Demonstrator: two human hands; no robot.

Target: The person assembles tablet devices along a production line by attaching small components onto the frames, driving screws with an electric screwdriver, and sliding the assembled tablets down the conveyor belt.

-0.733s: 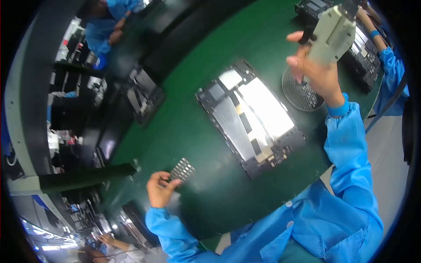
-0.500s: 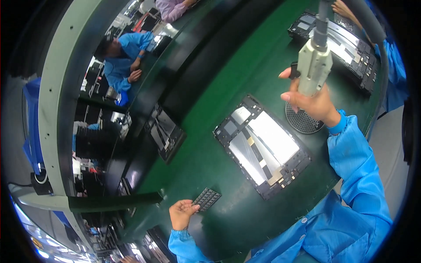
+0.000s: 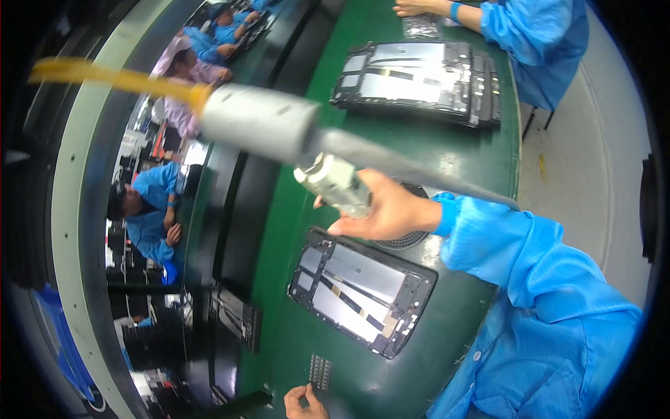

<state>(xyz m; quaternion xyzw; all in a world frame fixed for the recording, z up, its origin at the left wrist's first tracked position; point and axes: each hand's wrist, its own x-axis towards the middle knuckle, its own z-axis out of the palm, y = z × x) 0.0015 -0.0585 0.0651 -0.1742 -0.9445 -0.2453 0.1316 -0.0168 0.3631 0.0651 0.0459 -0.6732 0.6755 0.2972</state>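
Note:
My right hand [image 3: 387, 209] grips a grey, cylindrical power screwdriver [image 3: 333, 183] that hangs from a thick grey cable, held above the green table. Just below it lies an opened tablet chassis [image 3: 363, 290] with silver and black inner parts showing. My left hand [image 3: 304, 402] sits at the bottom edge of the view, fingers curled, next to a small dark tray of screws [image 3: 320, 371]. Whether the left hand touches the tray is unclear. Under my right wrist lies a round dark mesh disc [image 3: 405, 241].
A second opened tablet chassis [image 3: 426, 80] lies farther along the green table [image 3: 488, 150], in front of another person in a blue coat [image 3: 530, 35]. More blue-coated workers [image 3: 143, 206] sit across a dark conveyor [image 3: 237, 230]. Grey floor [image 3: 593, 174] runs on the right.
The view has swung, so the chassis now sits lower and the neighbour's chassis has come into sight. My right hand with the screwdriver moved closer to the camera. My left hand stays by the screw tray.

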